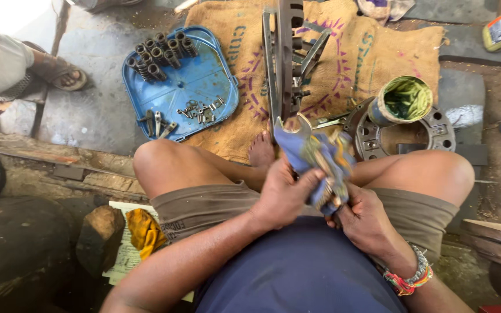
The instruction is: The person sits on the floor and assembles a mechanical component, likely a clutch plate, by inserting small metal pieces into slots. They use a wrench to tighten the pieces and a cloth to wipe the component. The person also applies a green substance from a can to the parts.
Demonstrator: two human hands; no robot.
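I sit cross-legged on the ground. My left hand [282, 194] grips a blue cloth [308, 153] wrapped around a metal wrench whose open jaw [297, 124] sticks out at the top. My right hand [363, 217] holds the lower end of the same cloth-covered tool, fingers closed around it. The cloth looks blurred by motion. A beaded bracelet [413, 278] circles my right wrist.
A blue plastic tray [204, 75] with several springs and small metal parts lies on a burlap sack [372, 52]. An upright metal assembly [288, 58], a round clutch-like plate [436, 133] and a can of green grease [404, 99] stand ahead. Another person's sandalled foot [59, 72] is at the left.
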